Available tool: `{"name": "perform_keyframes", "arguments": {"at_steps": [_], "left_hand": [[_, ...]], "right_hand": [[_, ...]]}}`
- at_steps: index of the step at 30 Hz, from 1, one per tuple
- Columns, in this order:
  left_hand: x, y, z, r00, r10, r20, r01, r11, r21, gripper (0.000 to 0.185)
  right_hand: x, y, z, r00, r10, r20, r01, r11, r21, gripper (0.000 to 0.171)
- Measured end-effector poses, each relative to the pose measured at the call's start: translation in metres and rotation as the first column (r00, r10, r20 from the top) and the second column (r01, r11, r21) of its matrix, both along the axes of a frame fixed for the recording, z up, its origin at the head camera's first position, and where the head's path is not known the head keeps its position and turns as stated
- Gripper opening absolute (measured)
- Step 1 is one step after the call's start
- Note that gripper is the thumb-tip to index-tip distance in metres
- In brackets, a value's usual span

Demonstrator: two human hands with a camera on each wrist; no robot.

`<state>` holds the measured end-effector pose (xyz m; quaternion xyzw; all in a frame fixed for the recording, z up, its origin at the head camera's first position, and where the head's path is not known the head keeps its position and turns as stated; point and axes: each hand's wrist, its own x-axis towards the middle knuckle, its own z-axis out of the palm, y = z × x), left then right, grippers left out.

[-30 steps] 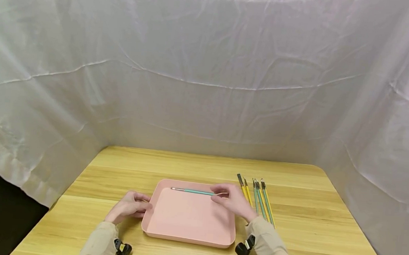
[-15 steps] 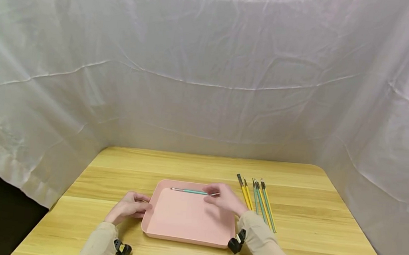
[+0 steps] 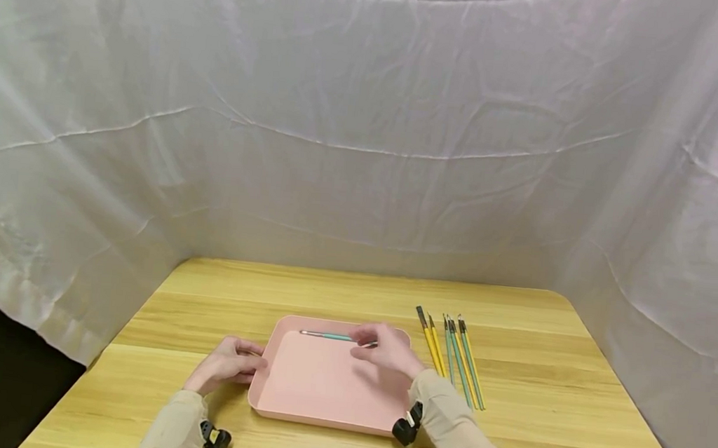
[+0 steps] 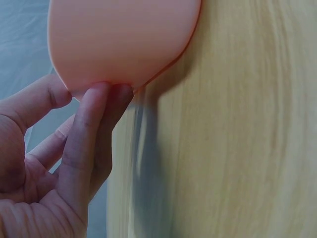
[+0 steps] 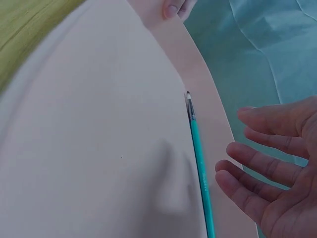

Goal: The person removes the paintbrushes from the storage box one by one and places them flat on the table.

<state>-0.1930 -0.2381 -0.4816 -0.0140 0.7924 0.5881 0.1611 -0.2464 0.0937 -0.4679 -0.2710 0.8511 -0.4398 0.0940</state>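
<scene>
A pink tray lies on the table. At its left wall, my left hand pinches the rim, the thumb over the edge and other fingers against the outside, as the left wrist view shows. A teal-handled paintbrush rests inside along the tray's far wall, its bristles toward the left. Over the brush's handle end hovers my right hand, fingers spread and loosely bent, holding nothing. In the right wrist view the same paintbrush lies apart from the fingers.
Right of the tray, several yellow and green paintbrushes lie side by side on the wooden table, bristles pointing away from me. A grey curtain hangs behind the table and along its sides.
My right hand has moved left along the tray's far wall, over the teal paintbrush, whose position hardly changes. The left hand stays on the tray's left wall.
</scene>
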Motion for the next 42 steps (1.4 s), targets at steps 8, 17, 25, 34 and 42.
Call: {"name": "perform_keyframes", "arguments": {"at_steps": [8, 17, 25, 34, 42], "left_hand": [[-0.0008, -0.0006, -0.0015, 1.000, -0.009, 0.002, 0.009, 1.000, 0.007, 0.041], [-0.0001, 0.0000, 0.0000, 1.000, -0.001, 0.000, 0.001, 1.000, 0.006, 0.042], [-0.0004, -0.0003, -0.0006, 1.000, 0.004, 0.007, -0.004, 1.000, 0.008, 0.042], [-0.0003, -0.0003, -0.0011, 1.000, 0.004, 0.002, -0.004, 1.000, -0.001, 0.043], [0.0000, 0.0000, -0.0010, 1.000, 0.008, 0.006, -0.008, 1.000, -0.003, 0.044]], "right_hand": [[-0.0015, -0.0018, -0.0028, 0.999, 0.017, 0.031, -0.017, 1.000, -0.015, 0.035], [-0.0001, -0.0035, -0.0023, 0.999, 0.005, 0.042, -0.004, 1.000, -0.031, 0.034], [-0.0001, -0.0032, -0.0030, 0.999, 0.016, 0.039, -0.015, 0.999, -0.028, 0.035], [-0.0012, -0.0032, -0.0037, 0.999, 0.026, 0.032, -0.025, 0.999, -0.041, 0.034], [-0.0009, -0.0035, -0.0046, 0.999, 0.028, 0.028, -0.026, 0.998, -0.055, 0.032]]}}
